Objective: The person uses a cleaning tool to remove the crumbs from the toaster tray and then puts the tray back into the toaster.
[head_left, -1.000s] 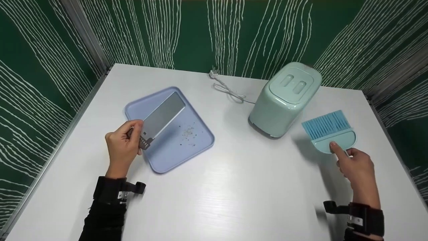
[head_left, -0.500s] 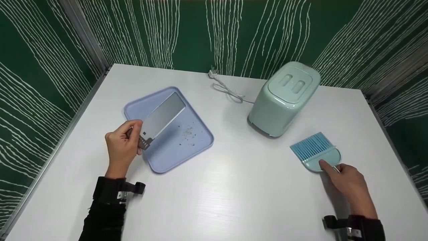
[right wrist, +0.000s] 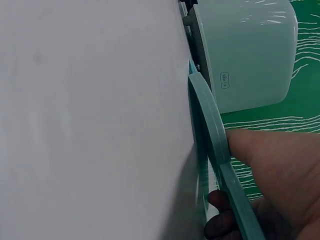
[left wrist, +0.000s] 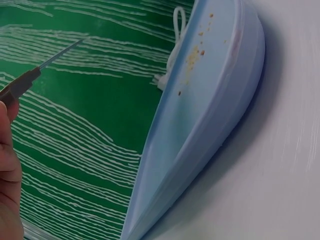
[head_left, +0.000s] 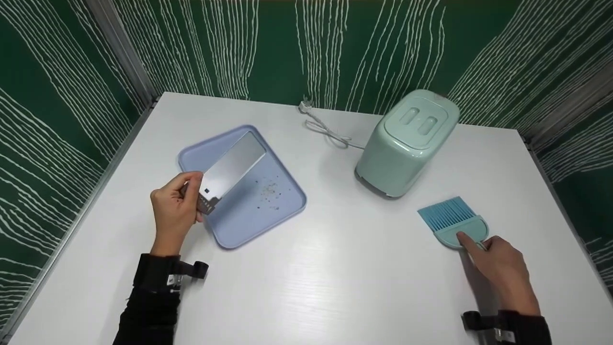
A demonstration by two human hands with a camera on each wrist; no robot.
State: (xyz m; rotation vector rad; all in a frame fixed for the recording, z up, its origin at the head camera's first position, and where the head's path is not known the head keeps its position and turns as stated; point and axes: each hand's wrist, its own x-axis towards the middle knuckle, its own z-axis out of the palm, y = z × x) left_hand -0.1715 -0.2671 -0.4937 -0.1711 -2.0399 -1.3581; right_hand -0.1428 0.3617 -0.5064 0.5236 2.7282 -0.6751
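Note:
My left hand [head_left: 175,206] grips the dark handle of a cleaver [head_left: 232,163]. Its broad metal blade is raised at a slant over a lilac-blue tray [head_left: 239,235], which holds a small scatter of crumbs [head_left: 270,191]. Seen from the left wrist, the cleaver [left wrist: 60,54] shows edge-on, well above the tray [left wrist: 220,110]. On the right, my right hand [head_left: 500,268] pinches a teal hand brush [head_left: 452,223] by its handle, thumb on top. Low along the white tabletop, the brush [right wrist: 215,125] lies almost flat in the right wrist view, bristles toward the toaster.
A mint-green toaster [head_left: 402,148] stands at the back right, beyond the brush. Its white cord and plug [head_left: 330,132] lie loosely toward the back edge of the white table [head_left: 325,278]. Green walls [head_left: 278,48] with white streaks enclose the table at the back and sides.
My right hand has brought the brush down toward the near side and a little left, onto or close over the tabletop. The left hand with the cleaver has hardly moved.

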